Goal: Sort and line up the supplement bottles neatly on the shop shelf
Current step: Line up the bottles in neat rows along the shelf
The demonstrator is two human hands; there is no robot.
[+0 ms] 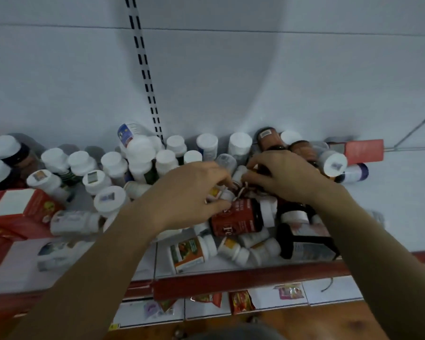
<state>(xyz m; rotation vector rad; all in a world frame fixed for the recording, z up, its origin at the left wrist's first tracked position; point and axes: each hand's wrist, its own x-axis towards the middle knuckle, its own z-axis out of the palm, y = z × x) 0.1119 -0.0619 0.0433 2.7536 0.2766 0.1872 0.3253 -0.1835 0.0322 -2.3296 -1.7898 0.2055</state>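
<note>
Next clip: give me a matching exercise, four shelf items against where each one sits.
Things:
1. dark bottle with red label
2. white bottle with orange-and-green label
3. red cardboard box with white top
4. flat red box

Places on the white shelf:
A. far left
B. back right
C. front, by the edge
D. centre of the heap

Pairs: 1-D, 2-C, 3-A, 4-B

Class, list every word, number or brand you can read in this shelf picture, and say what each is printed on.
"Te": the only legible letters, on the red-labelled dark bottle lying in the pile.
Cap stickers, orange-label bottle, red boxes, shelf-edge tags: too blurred to read.
</note>
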